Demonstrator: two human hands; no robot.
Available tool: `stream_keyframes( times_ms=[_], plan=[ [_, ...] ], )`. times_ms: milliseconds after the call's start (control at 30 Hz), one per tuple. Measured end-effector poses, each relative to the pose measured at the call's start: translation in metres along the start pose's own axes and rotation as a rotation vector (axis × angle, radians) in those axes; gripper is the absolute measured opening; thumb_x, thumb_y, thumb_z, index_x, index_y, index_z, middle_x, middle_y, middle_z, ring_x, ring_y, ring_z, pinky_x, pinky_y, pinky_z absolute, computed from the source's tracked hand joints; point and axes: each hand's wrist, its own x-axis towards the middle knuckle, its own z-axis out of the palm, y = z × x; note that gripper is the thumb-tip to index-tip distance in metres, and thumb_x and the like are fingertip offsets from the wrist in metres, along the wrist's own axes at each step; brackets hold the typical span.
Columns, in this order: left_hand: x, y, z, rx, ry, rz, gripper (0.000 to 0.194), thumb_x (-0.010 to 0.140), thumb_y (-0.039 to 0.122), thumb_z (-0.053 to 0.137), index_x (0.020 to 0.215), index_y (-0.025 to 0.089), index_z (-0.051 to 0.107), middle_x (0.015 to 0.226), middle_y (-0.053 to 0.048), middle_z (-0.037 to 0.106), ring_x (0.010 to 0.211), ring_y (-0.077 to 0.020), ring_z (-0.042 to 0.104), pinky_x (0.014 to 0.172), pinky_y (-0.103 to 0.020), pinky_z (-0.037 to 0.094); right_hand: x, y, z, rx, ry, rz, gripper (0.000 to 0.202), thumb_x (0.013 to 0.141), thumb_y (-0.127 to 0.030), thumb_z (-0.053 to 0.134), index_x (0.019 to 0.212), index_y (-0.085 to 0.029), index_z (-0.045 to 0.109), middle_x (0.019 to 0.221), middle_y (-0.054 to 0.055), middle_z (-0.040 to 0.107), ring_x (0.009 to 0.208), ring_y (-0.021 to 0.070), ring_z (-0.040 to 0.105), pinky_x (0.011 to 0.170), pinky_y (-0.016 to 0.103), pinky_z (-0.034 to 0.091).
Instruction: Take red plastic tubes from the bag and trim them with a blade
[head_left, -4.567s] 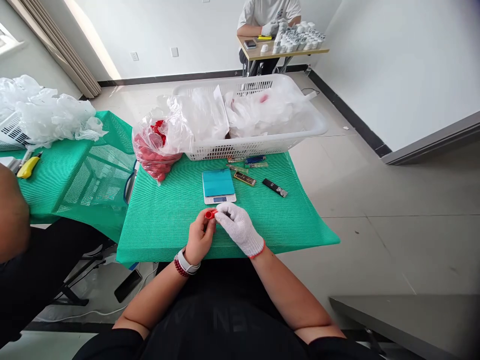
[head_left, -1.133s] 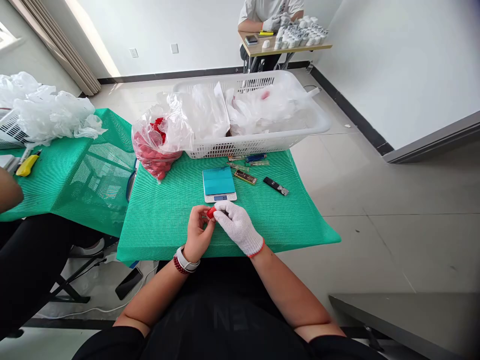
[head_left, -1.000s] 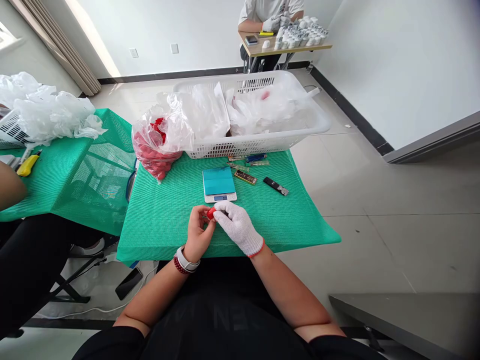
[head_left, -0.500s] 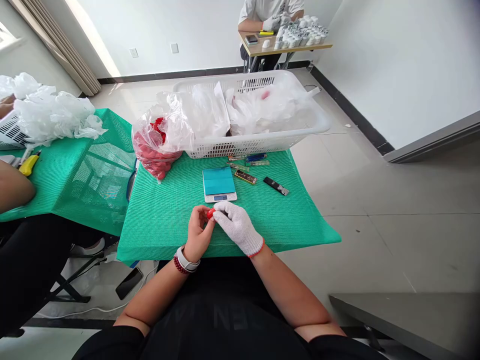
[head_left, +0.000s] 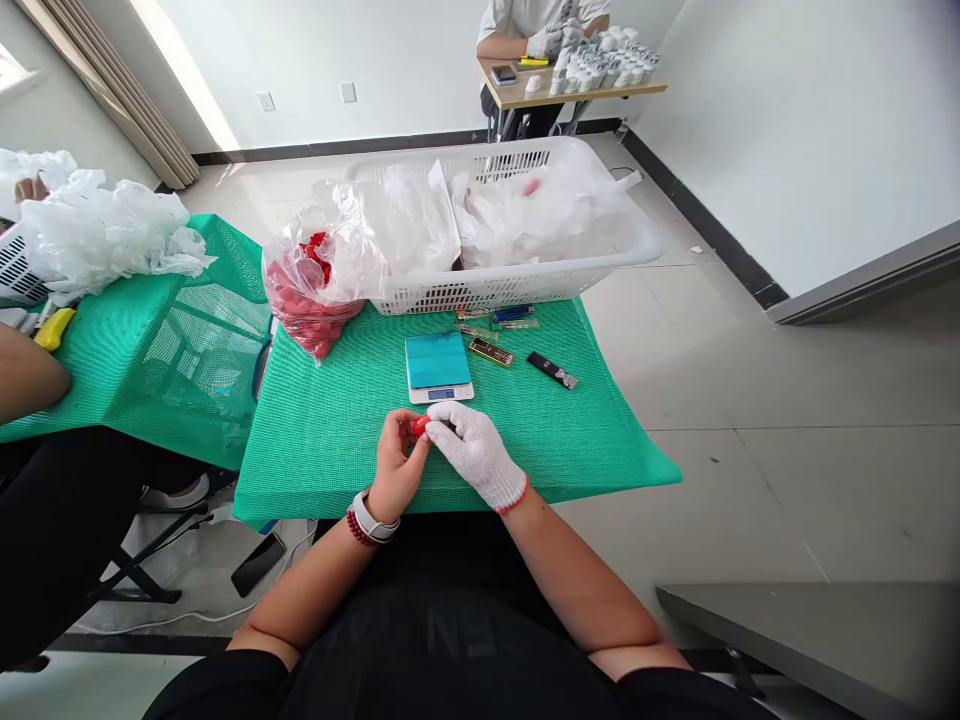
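A small, smooth red piece [head_left: 421, 425], too small to name, is held between both hands near the table's front edge. My left hand [head_left: 397, 465], bare and wearing a white wristband and red beads, pinches it from the left. On its other side, my right hand [head_left: 476, 452] in a white knit glove closes its thumb and forefinger on it. The fingertips partly hide the piece. Just beyond my hands lies a digital scale [head_left: 438, 362] with a blue plate. A clear plastic bag [head_left: 309, 300] full of red pieces stands at the back left.
A white basket [head_left: 525, 278] of plastic bags stands at the back. Pens [head_left: 512, 313], a dark strip with gold edging [head_left: 491, 352] and a black-handled cutter [head_left: 552, 370] lie right of the scale. A co-worker's arm [head_left: 26, 375] is at left; another gloved person [head_left: 544, 42] sits beyond.
My hands and the red piece stay almost in place. The view has shifted very slightly, and the co-worker at the far table has moved their hands a little.
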Motion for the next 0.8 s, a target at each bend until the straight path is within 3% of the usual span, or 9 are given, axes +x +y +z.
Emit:
stream_keyframes(
  times_ms=[800],
  plan=[
    [0.0001,0.0015,0.0002,-0.012,-0.011,-0.016,0.022,0.092,0.037,0.063,0.105,0.022,0.053,0.09,-0.001,0.054,0.078,-0.0132,0.053,0.071,-0.026,0.046,0.0001,-0.0003,0.0003,0.009,0.007,0.003,0.018,0.095,-0.033,0.053,0.093,-0.021,0.067,0.084,0.001,0.069,0.074,0.0145,0.062,0.068,0.025,0.046]
  ],
)
